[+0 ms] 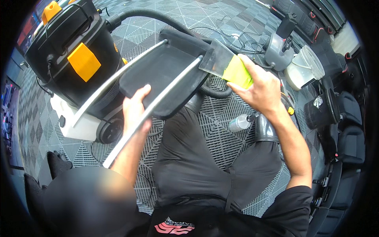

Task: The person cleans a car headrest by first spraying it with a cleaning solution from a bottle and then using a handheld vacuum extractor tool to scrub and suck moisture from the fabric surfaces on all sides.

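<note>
A black headrest-like part point(152, 73) with two curved silver metal posts is held up in front of me, tilted, above my knees. My left hand point(135, 108) grips its near lower edge, the thumb lying over the black face between the posts. From the part's far right end sticks out a glossy dark flat panel point(216, 59). My right hand point(262, 85) is closed on a bright yellow-green cloth point(237, 72), pinching it around the panel's outer end. The fingers behind the panel are partly hidden.
A black vacuum cleaner point(108, 47) with orange latches stands at the left, its hose point(158, 15) running behind the part. A spray bottle point(240, 123) stands near my knee. Rightward are a grey machine point(277, 53), white bucket point(302, 69), black bucket point(320, 110) and car seats point(349, 104). Cables cross the floor.
</note>
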Demonstrator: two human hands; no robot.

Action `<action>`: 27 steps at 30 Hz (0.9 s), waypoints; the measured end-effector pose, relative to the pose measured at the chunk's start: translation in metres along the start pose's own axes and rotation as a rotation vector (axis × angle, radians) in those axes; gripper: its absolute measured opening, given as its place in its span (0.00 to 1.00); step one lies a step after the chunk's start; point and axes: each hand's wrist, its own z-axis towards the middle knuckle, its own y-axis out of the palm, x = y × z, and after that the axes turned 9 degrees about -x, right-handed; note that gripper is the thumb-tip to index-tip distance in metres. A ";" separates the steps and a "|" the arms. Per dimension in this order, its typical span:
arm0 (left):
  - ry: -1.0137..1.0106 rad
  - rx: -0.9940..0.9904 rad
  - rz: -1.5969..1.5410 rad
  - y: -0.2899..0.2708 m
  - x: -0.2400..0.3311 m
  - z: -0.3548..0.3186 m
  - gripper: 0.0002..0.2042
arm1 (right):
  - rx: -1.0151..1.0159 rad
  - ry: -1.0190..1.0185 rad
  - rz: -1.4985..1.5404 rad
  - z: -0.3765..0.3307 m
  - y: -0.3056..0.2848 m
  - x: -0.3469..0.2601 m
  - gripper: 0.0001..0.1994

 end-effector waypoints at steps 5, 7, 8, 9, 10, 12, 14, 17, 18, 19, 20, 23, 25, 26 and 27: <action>0.149 -0.228 0.288 0.026 0.030 0.007 0.24 | -0.038 0.014 -0.109 -0.009 0.029 -0.002 0.38; 0.167 -0.230 0.357 0.036 0.038 0.005 0.26 | -0.049 0.011 -0.115 -0.009 0.034 -0.001 0.38; 0.175 -0.221 0.408 0.039 0.041 0.005 0.26 | -0.042 0.007 -0.125 -0.009 0.034 -0.003 0.38; 0.183 -0.212 0.457 0.042 0.043 0.006 0.26 | -0.049 0.004 -0.133 -0.009 0.035 -0.003 0.38; 0.157 -0.220 0.496 0.041 0.048 0.008 0.27 | -0.055 -0.001 -0.138 -0.008 0.036 -0.003 0.38; 0.145 -0.256 0.495 0.039 0.053 0.009 0.27 | -0.059 -0.012 -0.135 -0.007 0.038 -0.002 0.38; 0.131 -0.273 0.504 0.040 0.054 0.008 0.27 | -0.061 -0.023 -0.125 -0.009 0.040 0.001 0.38; 0.080 -0.272 0.461 0.039 0.052 0.013 0.26 | -0.054 0.002 -0.083 -0.011 0.037 0.009 0.37; 0.050 -0.271 0.395 0.035 0.047 0.016 0.25 | -0.034 0.026 -0.100 -0.011 0.032 0.014 0.37; 0.023 -0.268 0.337 0.030 0.041 0.020 0.24 | -0.031 0.061 -0.064 -0.009 0.025 0.018 0.37; 0.069 -0.191 0.155 0.029 0.027 0.023 0.21 | -0.043 0.072 0.017 -0.001 0.017 0.022 0.38; -0.116 -0.134 -0.045 0.014 0.003 0.033 0.10 | -0.061 0.103 0.230 0.007 -0.019 0.021 0.37; -0.160 -0.203 -0.196 0.031 -0.019 0.027 0.09 | -0.041 0.106 0.344 0.001 -0.039 0.026 0.37; -0.179 -0.228 -0.297 0.040 -0.024 0.022 0.11 | -0.023 0.102 0.414 -0.002 -0.047 0.028 0.38; -0.159 -0.313 -0.324 0.033 -0.041 0.030 0.12 | -0.022 0.099 0.425 -0.002 -0.055 0.027 0.38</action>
